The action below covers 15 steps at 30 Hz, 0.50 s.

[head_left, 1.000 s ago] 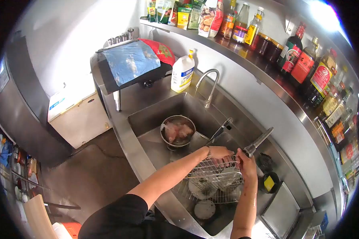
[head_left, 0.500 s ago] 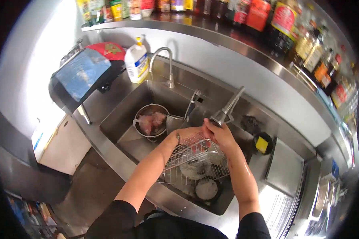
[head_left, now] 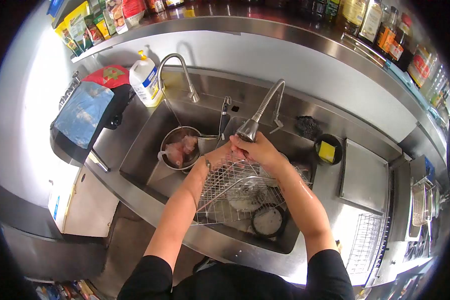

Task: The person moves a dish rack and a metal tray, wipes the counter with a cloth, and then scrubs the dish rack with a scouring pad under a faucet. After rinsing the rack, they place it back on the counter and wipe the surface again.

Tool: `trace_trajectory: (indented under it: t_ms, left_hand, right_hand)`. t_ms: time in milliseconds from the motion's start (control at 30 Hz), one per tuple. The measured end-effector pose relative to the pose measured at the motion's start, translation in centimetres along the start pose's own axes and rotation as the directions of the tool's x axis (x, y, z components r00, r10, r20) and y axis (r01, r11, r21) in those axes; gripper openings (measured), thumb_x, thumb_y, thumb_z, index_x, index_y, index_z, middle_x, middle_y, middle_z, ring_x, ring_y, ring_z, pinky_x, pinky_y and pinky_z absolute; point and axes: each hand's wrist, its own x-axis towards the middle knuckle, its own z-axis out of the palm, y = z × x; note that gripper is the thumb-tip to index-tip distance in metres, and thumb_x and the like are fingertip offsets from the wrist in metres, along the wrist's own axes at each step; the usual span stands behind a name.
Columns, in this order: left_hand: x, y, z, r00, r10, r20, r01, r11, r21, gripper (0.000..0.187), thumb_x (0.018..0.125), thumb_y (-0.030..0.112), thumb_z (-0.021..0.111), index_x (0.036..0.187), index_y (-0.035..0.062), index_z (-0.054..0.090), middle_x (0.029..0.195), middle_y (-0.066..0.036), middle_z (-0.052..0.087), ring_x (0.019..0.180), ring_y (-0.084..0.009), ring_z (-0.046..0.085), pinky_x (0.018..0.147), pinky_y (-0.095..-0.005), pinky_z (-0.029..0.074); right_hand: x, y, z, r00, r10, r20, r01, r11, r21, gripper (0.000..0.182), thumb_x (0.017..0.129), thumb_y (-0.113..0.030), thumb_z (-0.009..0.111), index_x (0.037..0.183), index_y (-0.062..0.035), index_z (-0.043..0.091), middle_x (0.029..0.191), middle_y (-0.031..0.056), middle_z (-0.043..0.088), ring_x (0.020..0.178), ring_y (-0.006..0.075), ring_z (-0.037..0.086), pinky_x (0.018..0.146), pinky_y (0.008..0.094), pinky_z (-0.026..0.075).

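My right hand (head_left: 259,150) is closed around the metal spray head (head_left: 247,130) of the flexible hose tap, over the right sink basin. Beside it, my left hand (head_left: 226,154) is at the upper edge of a wire rack (head_left: 220,197) and appears to grip it; its fingertips are partly hidden by the right hand. The rack is tilted above the basin. Through its wires show a round, pale dish (head_left: 247,200) and a dark round pan (head_left: 268,220) with whitish liquid or suds in it.
In the left basin, a metal bowl (head_left: 161,154) holds pink raw meat (head_left: 177,151) under a curved tap (head_left: 189,80). A white pump bottle (head_left: 145,82) stands behind. Right of the sink are a dark scouring pad (head_left: 308,127) and a black bowl with a yellow sponge (head_left: 327,152). Bottles line the shelf (head_left: 210,25).
The view has shifted. The rack has moved left and towards me relative to the basin, and more of it shows past my right arm. My right hand still holds the spray head.
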Motion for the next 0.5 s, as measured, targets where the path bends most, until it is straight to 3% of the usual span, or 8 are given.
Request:
trace_trajectory:
  t_ms: [33, 100, 200, 300, 367, 433, 467, 500]
  left_hand:
    - [0.5, -0.6, -0.6, 1.000, -0.002, 0.003, 0.002, 1.000, -0.001, 0.060, 0.084, 0.054, 0.046, 0.118, 0.0043, 0.048, 0.107, -0.014, 0.059, 0.094, -0.0274, 0.061, 0.060, -0.0339, 0.051]
    - [1.4, -2.1, -2.0, 0.915, -0.089, 0.393, 0.236, 0.909, -0.344, 0.058, 0.086, 0.048, 0.048, 0.124, 0.0033, 0.045, 0.116, -0.016, 0.056, 0.105, -0.0309, 0.056, 0.074, -0.0365, 0.050]
    - [1.0, -2.4, -1.8, 0.943, -0.105, 0.317, 0.156, 0.977, -0.143, 0.054, 0.087, 0.040, 0.049, 0.126, 0.0031, 0.042, 0.121, -0.017, 0.053, 0.108, -0.0328, 0.054, 0.084, -0.0383, 0.048]
    - [2.6, -5.6, -3.0, 0.948, -0.037, 0.317, 0.136, 0.945, -0.297, 0.050, 0.089, 0.031, 0.050, 0.127, 0.0005, 0.041, 0.121, -0.018, 0.052, 0.107, -0.0333, 0.054, 0.089, -0.0396, 0.046]
    - [4.4, -8.8, -5.1, 0.953, -0.024, 0.301, 0.099, 0.966, -0.238, 0.049, 0.088, 0.027, 0.051, 0.126, -0.0015, 0.041, 0.122, -0.019, 0.050, 0.108, -0.0340, 0.053, 0.091, -0.0410, 0.044]
    - [4.6, -9.0, -5.2, 0.959, -0.010, 0.283, 0.063, 0.982, -0.179, 0.047, 0.088, 0.023, 0.052, 0.125, -0.0035, 0.040, 0.124, -0.020, 0.049, 0.109, -0.0348, 0.052, 0.093, -0.0425, 0.043]
    - [4.0, -7.6, -4.3, 0.962, 0.031, 0.272, 0.023, 0.981, -0.192, 0.047, 0.087, 0.022, 0.053, 0.124, -0.0049, 0.041, 0.124, -0.020, 0.048, 0.110, -0.0348, 0.052, 0.094, -0.0433, 0.043]
    - [3.4, -6.5, -3.6, 0.963, 0.073, 0.261, -0.019, 0.979, -0.205, 0.047, 0.086, 0.021, 0.053, 0.123, -0.0063, 0.042, 0.124, -0.021, 0.048, 0.110, -0.0349, 0.051, 0.094, -0.0441, 0.042]
  right_hand:
    - [0.0, 0.3, -0.1, 1.000, -0.008, 0.023, 0.007, 1.000, 0.001, 0.033, 0.081, -0.032, 0.064, 0.072, -0.0008, 0.060, 0.057, 0.0012, 0.055, 0.047, 0.0096, 0.047, 0.047, 0.0265, 0.037]
    - [-0.9, -0.7, 0.6, 0.998, -0.028, -0.062, 0.025, 0.998, -0.051, 0.033, 0.081, -0.032, 0.064, 0.073, -0.0003, 0.060, 0.059, 0.0024, 0.056, 0.049, 0.0108, 0.049, 0.048, 0.0273, 0.039]
    - [0.1, 0.9, 0.6, 0.982, -0.061, -0.178, 0.035, 0.989, -0.141, 0.035, 0.081, -0.034, 0.064, 0.074, 0.0005, 0.061, 0.061, 0.0051, 0.058, 0.050, 0.0134, 0.052, 0.049, 0.0294, 0.041]
    - [1.6, 3.8, 0.1, 0.977, -0.066, -0.202, 0.030, 0.984, -0.178, 0.038, 0.080, -0.037, 0.064, 0.075, 0.0008, 0.060, 0.062, 0.0074, 0.059, 0.052, 0.0157, 0.054, 0.050, 0.0311, 0.043]
    - [1.3, 3.4, 0.0, 0.979, -0.064, -0.194, 0.029, 0.983, -0.181, 0.039, 0.079, -0.038, 0.064, 0.076, 0.0009, 0.060, 0.062, 0.0083, 0.059, 0.053, 0.0164, 0.055, 0.051, 0.0316, 0.044]
    - [0.1, 1.1, 0.3, 0.987, 0.098, -0.126, -0.113, 0.986, -0.121, 0.042, 0.079, -0.040, 0.064, 0.076, 0.0015, 0.061, 0.062, 0.0091, 0.060, 0.056, 0.0175, 0.059, 0.053, 0.0333, 0.046]
    - [0.5, 1.8, 0.1, 0.987, 0.099, -0.125, -0.114, 0.986, -0.119, 0.042, 0.079, -0.040, 0.064, 0.076, 0.0015, 0.061, 0.062, 0.0091, 0.060, 0.056, 0.0175, 0.059, 0.053, 0.0333, 0.046]
    - [1.0, 2.8, -0.2, 0.992, -0.016, -0.122, -0.012, 0.973, -0.229, 0.041, 0.079, -0.039, 0.064, 0.076, 0.0015, 0.062, 0.063, 0.0096, 0.061, 0.057, 0.0184, 0.060, 0.055, 0.0340, 0.047]
